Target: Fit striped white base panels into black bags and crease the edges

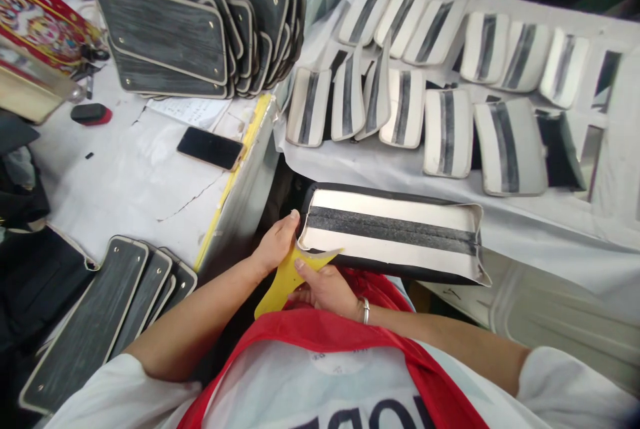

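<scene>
Head view: striped panel (395,232) crosswise just ahead of the body, long axis left to right, stretching away rightward. Left hand (274,242) gripping its near left end. Right hand (325,289) closed on yellow scraper (287,275), tip touching that same end.

Two hands: one left hand (274,242), one right hand (325,289). One yellow scraper (285,279), one large striped piece (395,232), one silver wristband (365,309). On the white sheet (380,169), twelve small striped pads (447,132) in plain sight, perhaps a thirteenth half hidden at the far right. Four dark boards (83,322) fanned at lower left. Upper stack of dark boards (160,29) too overlapped for a sure count, ten or more. One black phone (210,147). One black-and-red block (91,113).
</scene>
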{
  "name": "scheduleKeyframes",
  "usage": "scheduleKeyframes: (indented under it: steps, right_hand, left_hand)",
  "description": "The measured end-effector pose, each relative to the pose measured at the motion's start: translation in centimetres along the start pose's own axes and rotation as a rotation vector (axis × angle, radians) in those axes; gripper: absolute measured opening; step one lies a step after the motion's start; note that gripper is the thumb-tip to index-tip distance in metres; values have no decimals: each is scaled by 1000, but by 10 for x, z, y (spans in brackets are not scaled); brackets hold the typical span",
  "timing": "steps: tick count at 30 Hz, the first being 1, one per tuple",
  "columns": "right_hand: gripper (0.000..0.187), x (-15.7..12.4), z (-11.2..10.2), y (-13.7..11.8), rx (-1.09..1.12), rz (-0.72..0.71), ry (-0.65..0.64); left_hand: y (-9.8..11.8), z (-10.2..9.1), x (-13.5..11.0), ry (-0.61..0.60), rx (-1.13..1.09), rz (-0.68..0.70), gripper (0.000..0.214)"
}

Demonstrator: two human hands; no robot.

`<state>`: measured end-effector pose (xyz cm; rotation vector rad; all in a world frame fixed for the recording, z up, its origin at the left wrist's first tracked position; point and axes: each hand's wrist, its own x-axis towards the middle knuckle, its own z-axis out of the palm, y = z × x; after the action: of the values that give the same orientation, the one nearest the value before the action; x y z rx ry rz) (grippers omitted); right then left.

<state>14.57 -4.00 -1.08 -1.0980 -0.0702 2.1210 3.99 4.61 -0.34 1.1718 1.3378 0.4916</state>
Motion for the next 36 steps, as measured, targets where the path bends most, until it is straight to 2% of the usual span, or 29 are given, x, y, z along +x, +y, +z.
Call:
scheduleKeyframes:
  steps: [11, 17, 25, 31, 36]
  right_hand:
    - [26, -3, 5, -4, 31, 148, 32]
    - [35, -2, 6, 1, 144, 99, 16]
    - [25, -2, 9, 6, 173, 81, 20]
    - [28, 0, 11, 7, 189, 121, 19]
    - [30, -1, 10, 3, 193, 152, 0]
  left_hand:
    - [8, -1, -5, 3, 180, 29, 64]
    - [10, -1, -2, -32, 175, 26, 60]
    - [10, -1, 3, -57, 145, 21, 57]
    - [13, 0, 3, -55, 71, -92, 60]
    - [17, 1, 2, -61, 3, -125, 58]
